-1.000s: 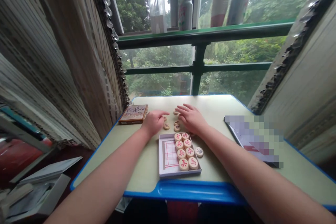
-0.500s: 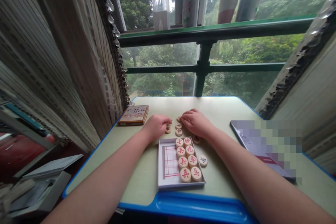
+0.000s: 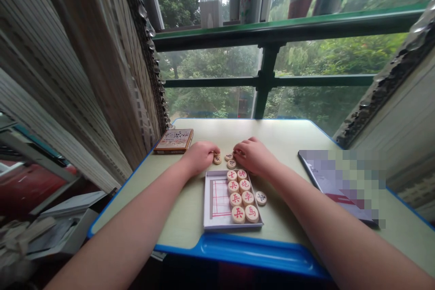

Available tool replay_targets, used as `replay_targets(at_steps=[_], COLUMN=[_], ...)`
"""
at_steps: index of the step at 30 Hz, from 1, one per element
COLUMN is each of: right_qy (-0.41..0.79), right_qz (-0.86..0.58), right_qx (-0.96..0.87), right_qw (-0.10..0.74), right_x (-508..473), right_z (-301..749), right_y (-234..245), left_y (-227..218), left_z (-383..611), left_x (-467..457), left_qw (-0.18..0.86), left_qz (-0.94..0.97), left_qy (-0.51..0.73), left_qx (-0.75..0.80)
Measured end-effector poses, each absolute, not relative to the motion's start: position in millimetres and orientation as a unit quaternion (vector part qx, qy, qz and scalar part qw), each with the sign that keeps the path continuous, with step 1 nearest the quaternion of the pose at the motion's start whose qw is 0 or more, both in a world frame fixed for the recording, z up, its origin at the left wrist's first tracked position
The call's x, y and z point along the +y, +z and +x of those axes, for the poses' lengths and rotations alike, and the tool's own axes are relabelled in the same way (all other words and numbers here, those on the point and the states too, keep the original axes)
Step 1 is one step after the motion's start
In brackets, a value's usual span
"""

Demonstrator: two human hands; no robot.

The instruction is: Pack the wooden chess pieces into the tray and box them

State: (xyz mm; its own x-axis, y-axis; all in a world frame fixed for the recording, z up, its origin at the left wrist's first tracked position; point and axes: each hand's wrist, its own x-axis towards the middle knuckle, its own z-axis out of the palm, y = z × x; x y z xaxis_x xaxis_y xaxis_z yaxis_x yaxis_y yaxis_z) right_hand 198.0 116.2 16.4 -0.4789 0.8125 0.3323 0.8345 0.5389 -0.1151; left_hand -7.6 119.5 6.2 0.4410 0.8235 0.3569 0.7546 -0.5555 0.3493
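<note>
My left hand (image 3: 200, 156) rests at the table's far middle, its fingers closed on what looks like a Chinese chess piece, mostly hidden. Just under those fingertips lies another round wooden chess piece (image 3: 217, 159) with dark writing. Opposite it, my right hand (image 3: 254, 156) has its fingers curled inward, seemingly round a piece they largely cover. Two dark-marked pieces, one of them this piece (image 3: 231, 164), lie between the hands. Nearer me is a shallow white box (image 3: 211, 222) with two columns of red-marked pieces (image 3: 235, 199) along its right side. One dark-marked piece (image 3: 261, 198) lies outside, right of the box.
A brown decorated box (image 3: 174, 140) lies at the table's left edge. On the right is a dark flat object (image 3: 326, 181), partly blurred out. The table (image 3: 180, 231) has a blue rim. Behind it are a green railing (image 3: 288, 31) and windows, with curtains (image 3: 84, 54) alongside.
The view has tilted down slightly. The farthest piece by my right fingers no longer shows on the table. A piece beside my right wrist is now covered.
</note>
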Motion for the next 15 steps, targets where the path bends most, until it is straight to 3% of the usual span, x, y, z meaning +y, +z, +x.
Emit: replay_targets(at_steps=[5, 8, 15], right_qy=[-0.020, 0.029, 0.344], right_qz=[-0.458, -0.490, -0.461], right_qx=[-0.870, -0.839, -0.703], right_qw=[0.180, 0.235, 0.419], right_x=[115.7, 114.0, 92.8], right_z=[198.6, 197.0, 184.4], right_y=[15.6, 19.1, 34.0], left_y=[9.2, 12.9, 23.2], left_z=[-6.5, -5.7, -1.8], left_x=[116.4, 113.8, 100.8], left_qw=[0.034, 0.036, 0.048], left_qz=[0.841, 0.827, 0.838], left_qy=[0.274, 0.311, 0.359], left_qx=[0.465, 0.467, 0.409])
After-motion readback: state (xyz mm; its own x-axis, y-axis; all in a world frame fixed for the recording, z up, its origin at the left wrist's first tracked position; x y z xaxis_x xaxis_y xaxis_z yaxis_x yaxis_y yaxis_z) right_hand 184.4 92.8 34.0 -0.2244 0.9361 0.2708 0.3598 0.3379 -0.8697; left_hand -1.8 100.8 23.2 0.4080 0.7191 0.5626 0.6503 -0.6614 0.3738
